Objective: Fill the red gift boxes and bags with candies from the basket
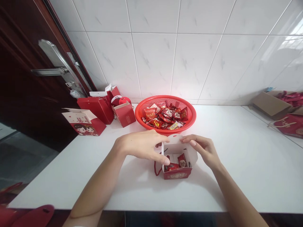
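Observation:
A small red gift box (178, 174) with a white inside stands with its top open on the white table. Several red-wrapped candies (182, 160) lie at its bottom. My left hand (144, 145) is closed on the box's left side, thumb over the edge and other fingers behind the wall, partly hidden. With bent fingers, my right hand (203, 148) holds the raised white flaps at the back right corner. A dark red cord handle (156, 168) hangs out on the left of the box.
Behind the box stands a red plastic basket (139, 108) full of wrapped candies. Several red gift boxes (94, 107) are grouped at the back left, beside a dark door (21, 47). At the right edge are a cardboard box (270, 105) and a red bag (290, 124). A tiled wall (153, 63) bounds the table's back.

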`<state>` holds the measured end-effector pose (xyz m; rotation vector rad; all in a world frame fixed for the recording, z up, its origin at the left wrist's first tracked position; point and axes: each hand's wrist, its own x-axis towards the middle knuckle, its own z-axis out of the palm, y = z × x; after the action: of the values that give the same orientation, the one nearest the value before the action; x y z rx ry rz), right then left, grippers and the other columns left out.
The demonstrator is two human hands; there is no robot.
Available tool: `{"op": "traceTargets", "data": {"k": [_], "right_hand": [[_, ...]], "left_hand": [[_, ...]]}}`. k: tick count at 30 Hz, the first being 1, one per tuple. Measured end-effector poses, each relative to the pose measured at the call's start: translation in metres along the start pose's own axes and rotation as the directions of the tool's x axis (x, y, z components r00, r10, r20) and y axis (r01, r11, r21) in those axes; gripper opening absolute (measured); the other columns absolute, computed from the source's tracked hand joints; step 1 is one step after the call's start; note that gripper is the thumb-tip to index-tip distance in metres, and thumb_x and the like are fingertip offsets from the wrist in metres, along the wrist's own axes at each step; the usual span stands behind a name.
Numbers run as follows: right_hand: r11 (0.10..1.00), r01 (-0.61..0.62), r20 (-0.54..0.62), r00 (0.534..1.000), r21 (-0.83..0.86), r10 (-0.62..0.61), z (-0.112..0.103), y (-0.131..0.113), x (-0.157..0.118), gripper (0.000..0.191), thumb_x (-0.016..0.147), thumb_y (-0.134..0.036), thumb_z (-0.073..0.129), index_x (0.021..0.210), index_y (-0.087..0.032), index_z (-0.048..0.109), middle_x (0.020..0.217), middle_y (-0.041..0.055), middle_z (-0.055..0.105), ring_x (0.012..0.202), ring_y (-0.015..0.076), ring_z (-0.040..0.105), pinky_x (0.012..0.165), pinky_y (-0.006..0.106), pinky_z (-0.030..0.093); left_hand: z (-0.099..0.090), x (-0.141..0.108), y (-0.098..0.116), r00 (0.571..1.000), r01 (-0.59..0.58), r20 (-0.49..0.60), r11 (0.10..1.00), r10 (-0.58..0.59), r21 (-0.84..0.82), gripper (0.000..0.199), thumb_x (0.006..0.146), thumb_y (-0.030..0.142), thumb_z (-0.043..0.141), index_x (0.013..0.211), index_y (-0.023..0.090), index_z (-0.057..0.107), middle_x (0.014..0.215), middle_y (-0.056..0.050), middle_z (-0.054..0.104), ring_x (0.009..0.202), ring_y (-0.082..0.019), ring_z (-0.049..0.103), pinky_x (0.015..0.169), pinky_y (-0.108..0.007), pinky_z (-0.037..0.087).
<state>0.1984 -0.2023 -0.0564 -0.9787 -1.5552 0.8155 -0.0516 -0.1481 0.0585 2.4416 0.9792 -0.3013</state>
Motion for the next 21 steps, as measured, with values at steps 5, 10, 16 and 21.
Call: {"op": "traceTargets", "data": {"k": [5,10,16,21], "right_hand": [[0.997,0.056,-0.043,0.998,0.049,-0.054,0.005,0.003,-0.002,0.026,0.098,-0.045,0.062,0.11,-0.027,0.076,0.107,0.0053,0.078,0.098,0.0219,0.073,0.088,0.035,0.059],[0.993,0.114,-0.112,0.988,0.041,-0.109,0.012,0.007,-0.005,0.022,0.097,-0.038,0.065,0.115,-0.029,0.073,0.112,0.0055,0.076,0.103,0.0215,0.071,0.091,0.035,0.058],[0.967,0.201,-0.142,0.965,-0.154,-0.223,0.016,0.01,-0.007,0.015,0.099,-0.032,0.062,0.106,-0.029,0.075,0.12,0.0069,0.072,0.113,0.0236,0.068,0.098,0.04,0.055],[0.946,0.18,-0.054,0.978,-0.271,-0.202,0.017,0.009,-0.006,0.013,0.095,-0.027,0.065,0.093,-0.027,0.077,0.126,0.0102,0.069,0.116,0.0269,0.066,0.097,0.044,0.055]], "left_hand": [[0.003,0.006,0.0,0.998,-0.06,0.003,0.995,0.06,-0.079,0.07,0.081,0.074,0.062,0.132,0.026,0.062,0.117,-0.006,0.072,0.104,-0.027,0.066,0.079,-0.029,0.047],[0.002,0.01,0.0,0.987,-0.161,-0.024,0.982,0.16,-0.097,0.056,0.087,0.071,0.056,0.117,0.024,0.066,0.102,-0.005,0.072,0.091,-0.024,0.066,0.075,-0.029,0.045],[0.001,0.01,0.002,0.984,-0.177,-0.004,0.983,0.177,-0.039,0.046,0.096,0.055,0.049,0.13,0.027,0.062,0.112,-0.004,0.072,0.098,-0.022,0.065,0.081,-0.028,0.045],[0.008,0.013,0.008,0.992,-0.121,-0.032,0.992,0.122,0.019,0.033,0.094,0.043,0.053,0.119,0.026,0.067,0.1,-0.003,0.072,0.09,-0.022,0.065,0.073,-0.028,0.044]]}}
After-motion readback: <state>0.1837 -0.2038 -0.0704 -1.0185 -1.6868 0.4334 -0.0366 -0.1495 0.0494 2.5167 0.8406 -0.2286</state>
